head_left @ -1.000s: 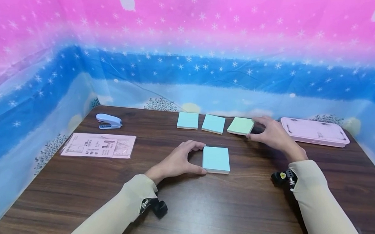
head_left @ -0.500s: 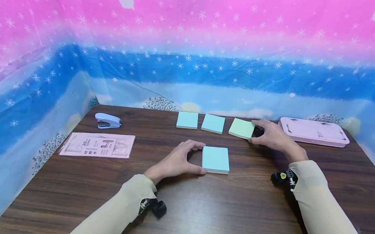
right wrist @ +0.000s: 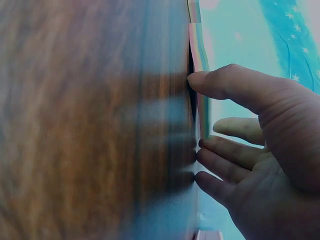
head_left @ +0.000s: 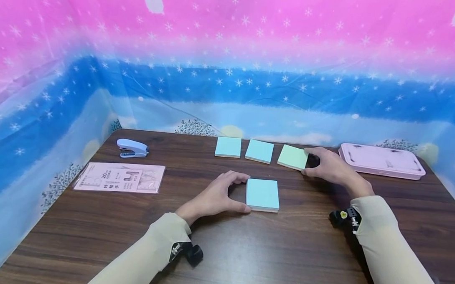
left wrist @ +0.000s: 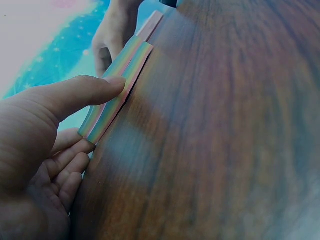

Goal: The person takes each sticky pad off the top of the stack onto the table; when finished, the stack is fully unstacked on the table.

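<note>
My left hand (head_left: 220, 194) holds a blue sticky note pad (head_left: 262, 194) by its left side on the table, thumb at the near corner and fingers at the far one. Striped pad edges (left wrist: 112, 107) show beside that thumb in the left wrist view. At the back, my right hand (head_left: 330, 164) grips a green sticky note pad (head_left: 292, 157) by its right side. The right wrist view shows the thumb against the pad's multicoloured edge (right wrist: 201, 55). Two more blue pads, one at left (head_left: 228, 147) and one in the middle (head_left: 259, 151), lie in line with the green one.
A pink case (head_left: 382, 160) lies at the back right, just beyond my right hand. A light blue stapler (head_left: 132, 148) and a pink printed packet (head_left: 119, 177) lie at the left. Patterned cloth (head_left: 229, 87) hangs behind the wooden table (head_left: 283, 257).
The green pad has turned slightly and shifted a little toward me, with my right hand moving along at its side. My left hand and its blue pad stay in place.
</note>
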The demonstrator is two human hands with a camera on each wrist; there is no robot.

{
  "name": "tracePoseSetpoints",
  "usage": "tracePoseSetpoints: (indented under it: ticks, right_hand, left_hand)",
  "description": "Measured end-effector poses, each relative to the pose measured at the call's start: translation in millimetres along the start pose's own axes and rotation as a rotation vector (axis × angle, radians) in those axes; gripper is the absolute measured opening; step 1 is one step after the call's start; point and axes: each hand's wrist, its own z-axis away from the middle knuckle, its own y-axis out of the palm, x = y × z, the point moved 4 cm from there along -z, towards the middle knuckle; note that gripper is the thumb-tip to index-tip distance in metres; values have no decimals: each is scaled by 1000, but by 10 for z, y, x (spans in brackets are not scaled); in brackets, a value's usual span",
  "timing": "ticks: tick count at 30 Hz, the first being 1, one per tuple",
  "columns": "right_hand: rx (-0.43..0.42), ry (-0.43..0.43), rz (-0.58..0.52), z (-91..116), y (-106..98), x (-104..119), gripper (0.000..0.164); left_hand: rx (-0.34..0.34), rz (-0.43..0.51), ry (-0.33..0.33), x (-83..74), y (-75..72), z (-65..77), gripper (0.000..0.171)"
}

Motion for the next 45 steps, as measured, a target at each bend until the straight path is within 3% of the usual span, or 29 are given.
tracePoseSetpoints:
  ticks: [16,23,39,45]
  right_hand:
    - [3,0,16,2,-26,33,83]
    - [-46,-19,40,32,-72,149,82]
    - [-85,-119,-72,252,-101,616,74]
    - [-42,-181,-169,384,-13,774,69]
  left_hand:
    - [1,-2,10,13,4,-13,82]
    - [-4,-1,6,10,-9,-7,82]
    - [-1,4,-5,-4,12,-8,83]
    - [0,7,-7,-4,3,0,84]
